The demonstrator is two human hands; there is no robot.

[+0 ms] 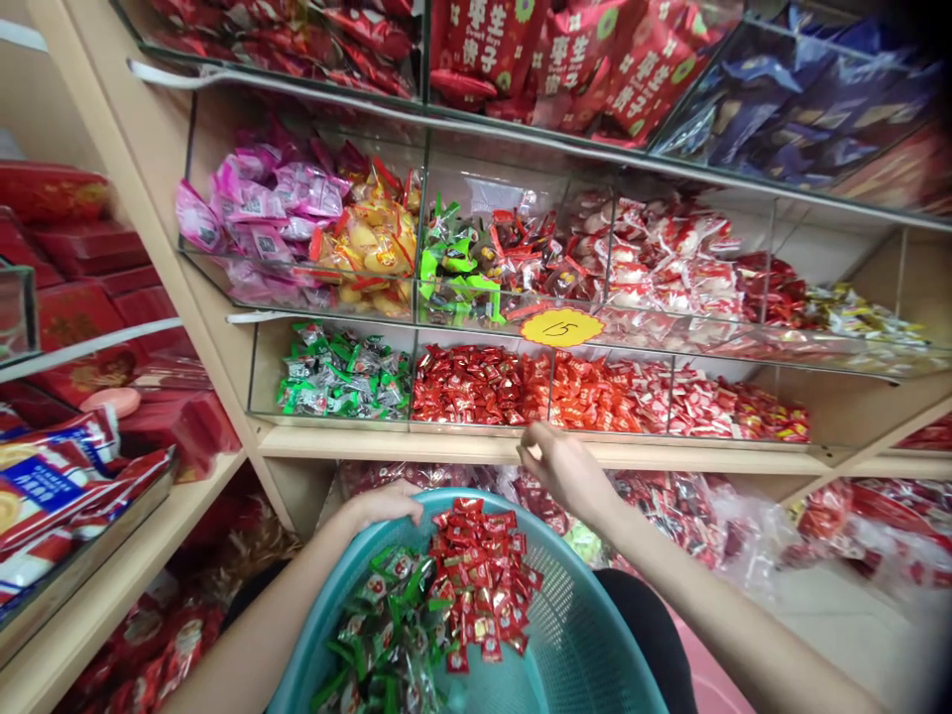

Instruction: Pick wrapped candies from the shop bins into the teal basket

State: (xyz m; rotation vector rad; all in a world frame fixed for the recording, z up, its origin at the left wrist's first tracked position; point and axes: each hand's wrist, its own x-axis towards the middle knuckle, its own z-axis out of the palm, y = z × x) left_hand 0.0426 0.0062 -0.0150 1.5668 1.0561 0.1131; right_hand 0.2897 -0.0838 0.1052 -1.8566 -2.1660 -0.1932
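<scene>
My left hand (pixel 388 503) is closed over the far rim of a teal plastic basket (pixel 595 615). Inside lie red-wrapped candies (pixel 483 575) in a pile, beside green-and-clear wrapped candies (pixel 387 625) on the left. My right hand (pixel 554 458) is up at the front edge of the lowest shelf, past the basket's rim, with its fingers curled together. Whether anything is between those fingers I cannot make out. Just beyond it, a clear-fronted bin holds dark red candies (pixel 468 382) and orange-red candies (pixel 587 389).
More green-wrapped candies (pixel 346 372) fill the left lower compartment. A yellow price tag (pixel 562 327) hangs above. Clear dividers and wooden shelf edges (pixel 446 446) frame the bins. Red boxes (pixel 96 317) stand on the left shelf. Bagged sweets (pixel 691 506) lie beneath.
</scene>
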